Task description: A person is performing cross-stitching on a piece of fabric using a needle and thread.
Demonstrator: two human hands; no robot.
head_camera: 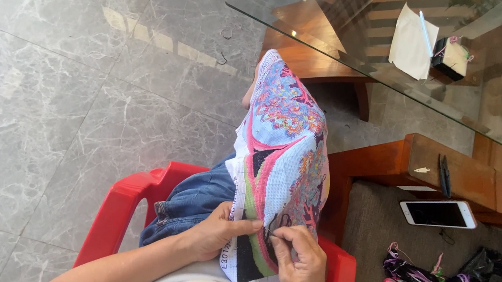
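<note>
You draped the cross-stitch canvas (283,165) over your knee, left hand (218,231) clamped on its edge for tension, right hand (302,263) fingertips pinched together at the stitching.

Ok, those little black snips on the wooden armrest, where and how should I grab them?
The black snips lie flat on the wooden armrest, lengthwise across it. Probably pinch the middle of the body from above, fingers on the two long sides; which end holds the blades is too small to tell.

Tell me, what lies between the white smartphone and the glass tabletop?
In the head view, a wooden armrest lies between the white smartphone and the glass tabletop, with small black snips resting on it.
</note>
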